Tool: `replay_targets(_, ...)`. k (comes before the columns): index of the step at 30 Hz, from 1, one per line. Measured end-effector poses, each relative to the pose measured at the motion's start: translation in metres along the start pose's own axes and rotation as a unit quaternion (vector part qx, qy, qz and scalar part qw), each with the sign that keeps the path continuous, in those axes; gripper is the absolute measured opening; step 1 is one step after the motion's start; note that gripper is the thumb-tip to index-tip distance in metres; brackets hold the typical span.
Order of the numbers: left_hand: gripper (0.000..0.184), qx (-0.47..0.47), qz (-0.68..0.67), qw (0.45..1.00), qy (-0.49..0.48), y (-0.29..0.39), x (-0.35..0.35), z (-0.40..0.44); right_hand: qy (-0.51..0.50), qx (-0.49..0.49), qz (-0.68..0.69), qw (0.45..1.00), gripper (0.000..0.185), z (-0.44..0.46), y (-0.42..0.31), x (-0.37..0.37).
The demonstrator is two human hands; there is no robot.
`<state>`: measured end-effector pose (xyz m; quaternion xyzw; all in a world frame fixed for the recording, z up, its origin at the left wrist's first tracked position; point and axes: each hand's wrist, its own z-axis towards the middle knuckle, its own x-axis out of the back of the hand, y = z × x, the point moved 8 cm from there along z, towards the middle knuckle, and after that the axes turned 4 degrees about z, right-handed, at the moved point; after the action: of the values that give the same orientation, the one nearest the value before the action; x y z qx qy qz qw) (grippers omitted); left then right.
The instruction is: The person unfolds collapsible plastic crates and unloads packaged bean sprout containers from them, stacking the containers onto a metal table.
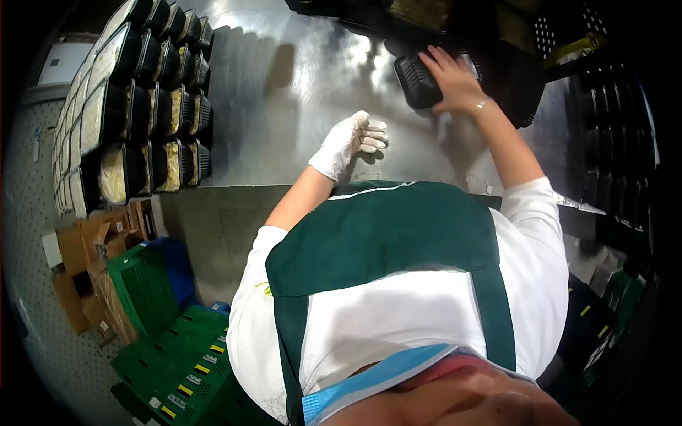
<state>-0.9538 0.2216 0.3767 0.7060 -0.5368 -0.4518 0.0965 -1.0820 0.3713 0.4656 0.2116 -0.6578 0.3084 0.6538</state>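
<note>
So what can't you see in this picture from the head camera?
All in the head view:
- How firmly the bare right hand holds the black tray: the hand covers part of it and is a bit blurry.
- Which food is in the packs on the left: too small and smeary to tell.
- All of the dark boxes up top: cut off by the top edge, and in shadow.
- The words on the green crates' labels: too tiny.

Glare on metal table [245,135], edges dark, warped
</note>
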Motion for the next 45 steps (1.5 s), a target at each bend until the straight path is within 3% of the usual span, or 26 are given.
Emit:
replay_targets(5,0.028,0.003,0.007,1.0,0.006,-0.007,0.005,-0.017,-0.033,0.055,-0.046,0.997,0.095,0.019,0.026,0.004)
replay_targets(6,0.022,0.052,-0.176,0.965,-0.19,-0.02,-0.017,-0.018,-0.052,0.047,-0.014,0.997,0.092,0.023,0.027,0.005)
replay_targets(9,0.022,-0.005,0.019,0.999,0.035,-0.008,-0.018,-0.043,0.019,0.005,0.169,0.985,0.078,0.014,0.003,0.036)
replay_targets(10,0.027,-0.051,0.021,0.998,-0.004,0.003,-0.015,-0.043,-0.011,-0.006,0.409,0.913,0.075,0.013,-0.005,0.032)
replay_targets(11,0.03,-0.111,-0.016,0.994,-0.005,0.005,-0.012,-0.05,-0.053,-0.02,0.623,0.78,0.072,0.011,-0.017,0.023)
replay_targets(13,0.046,-0.273,0.155,0.944,0.105,0.044,-0.012,-0.078,-0.196,-0.012,0.856,0.478,0.046,0.003,-0.059,0.008)
replay_targets(14,0.049,-0.253,0.216,0.934,0.131,0.048,-0.007,-0.088,-0.209,-0.004,0.853,0.477,0.046,0.007,-0.071,-0.002)
replay_targets(15,0.048,-0.363,0.185,0.905,0.121,0.077,-0.036,-0.122,-0.193,-0.033,0.856,0.479,0.043,0.013,-0.081,-0.01)
replay_targets(16,0.042,-0.35,0.161,0.91,0.153,0.075,-0.024,-0.13,-0.176,-0.06,0.857,0.481,0.04,0.018,-0.093,-0.017)
replay_targets(19,0.008,-0.414,0.096,0.853,0.302,0.079,0.002,-0.188,-0.136,-0.134,0.856,0.48,0.034,0.029,-0.138,-0.025)
replay_targets(20,0.011,-0.466,0.095,0.803,0.36,0.087,0.006,-0.218,-0.084,-0.001,0.76,0.644,0.029,0.042,-0.152,0.014)
replay_targets(22,0.022,-0.571,0.064,0.686,0.446,0.104,0.027,-0.285,-0.007,-0.029,0.642,0.766,0.028,0.041,-0.13,0.034)
replay_targets(24,0.007,-0.633,-0.024,0.585,0.505,0.119,0.059,-0.354,0.124,-0.048,0.589,0.797,0.032,0.024,-0.085,0.056)
replay_targets(27,0.035,-0.689,-0.03,0.565,0.454,0.173,0.102,-0.424,0.294,-0.194,0.444,0.824,0.034,-0.034,0.039,0.085)
replay_targets(29,0.021,-0.643,-0.116,0.564,0.505,0.194,0.18,-0.446,0.37,-0.326,0.342,0.799,0.042,-0.106,0.147,0.071)
replay_targets(31,0.019,-0.603,-0.129,0.579,0.533,0.212,0.229,-0.454,0.382,-0.421,0.03,0.822,0.048,-0.161,0.173,0.073)
replay_targets(32,0.02,-0.597,-0.108,0.585,0.538,0.22,0.242,-0.458,0.386,-0.426,0.029,0.818,0.048,-0.173,0.184,0.062)
replay_targets(33,0.021,-0.591,-0.089,0.591,0.541,0.227,0.25,-0.459,0.292,-0.507,0.262,0.767,0.05,-0.184,0.21,0.018)
replay_targets(34,0.024,-0.6,-0.076,0.57,0.556,0.227,0.227,-0.459,0.177,-0.549,0.478,0.663,0.052,-0.187,0.203,-0.026)
replay_targets(35,0.033,-0.575,-0.067,0.565,0.589,0.221,0.211,-0.459,0.221,-0.506,0.484,0.679,0.051,-0.189,0.195,-0.033)
replay_targets(37,0.037,-0.627,-0.035,0.477,0.615,0.202,0.187,-0.464,0.311,-0.433,0.482,0.696,0.05,-0.186,0.173,-0.035)
replay_targets(39,0.028,-0.64,0.033,0.421,0.642,0.174,0.14,-0.438,0.359,-0.452,0.453,0.679,0.05,-0.178,0.15,-0.018)
replay_targets(40,0.024,-0.644,0.073,0.477,0.594,0.161,0.131,-0.409,0.373,-0.337,0.329,0.799,0.058,-0.162,0.155,-0.003)
replay_targets(42,0.016,-0.559,0.055,0.652,0.51,0.135,0.121,-0.317,0.376,-0.326,0.234,0.835,0.063,-0.132,0.114,0.028)
replay_targets(43,0.012,-0.514,-0.014,0.778,0.36,0.115,0.131,-0.248,0.368,-0.319,0.134,0.863,0.067,-0.11,0.084,0.05)
replay_targets(45,0.009,-0.369,0.109,0.878,0.285,0.087,0.101,-0.166,0.285,-0.375,-0.094,0.877,0.077,-0.086,0.075,0.053)
